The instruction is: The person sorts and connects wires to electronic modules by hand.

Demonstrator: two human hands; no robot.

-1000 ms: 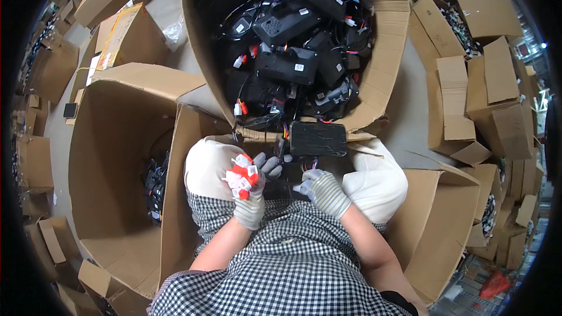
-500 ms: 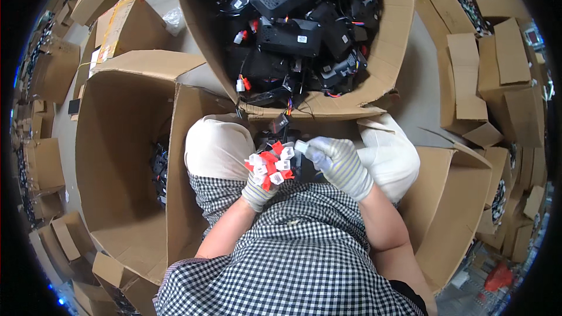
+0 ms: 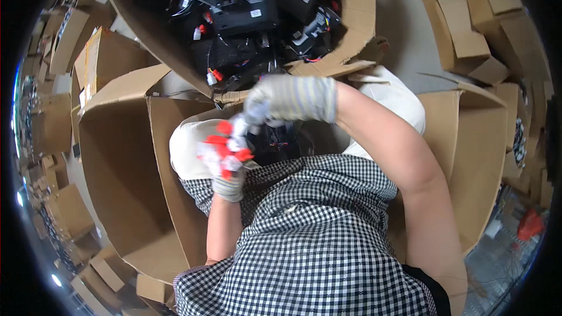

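Observation:
My left hand [image 3: 228,186], in a striped knit glove, is closed around a bunch of red and white plug connectors [image 3: 225,151] that stick up from its fingers, blurred. Reaching across from the right, my right hand [image 3: 293,98] wears a matching glove. Its fingers are curled just above the bunch's upper right, and motion blur hides what is in them. Between my knees, below that hand, lies a dark device with wires [image 3: 278,140], partly covered.
A large cardboard box [image 3: 358,20] ahead holds many black devices [image 3: 246,19] with wires and plugs. Tall open cartons stand at my left [image 3: 126,181] and right [image 3: 477,158]. More boxes line both sides. A red bag [image 3: 530,224] lies at far right.
My right hand has swung left and farther from me, over the bunch. My left hand has shifted left with the connectors still in it. The whole view has shifted as well.

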